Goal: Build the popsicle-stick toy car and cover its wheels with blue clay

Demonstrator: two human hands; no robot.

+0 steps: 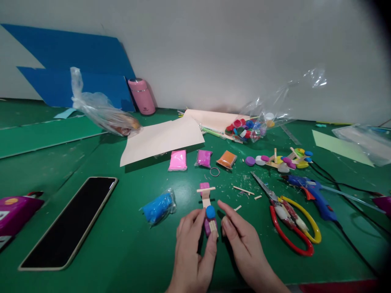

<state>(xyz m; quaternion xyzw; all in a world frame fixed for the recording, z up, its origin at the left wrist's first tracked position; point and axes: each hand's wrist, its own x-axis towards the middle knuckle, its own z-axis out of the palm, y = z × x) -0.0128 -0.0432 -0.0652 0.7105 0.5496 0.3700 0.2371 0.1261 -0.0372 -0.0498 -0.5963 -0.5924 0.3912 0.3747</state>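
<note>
We gripped the model point(207, 202) in our left hand point(193, 240); our right hand point(246, 241), apparently empty, stood open beside it. Excess squeeze could have dislodged the blue cap point(210, 212).

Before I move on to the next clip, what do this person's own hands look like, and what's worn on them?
The left hand and right hand are both bare, without gloves. I see no rings or bracelets, and no sleeve or watch shows above the picture's lower edge.
</note>
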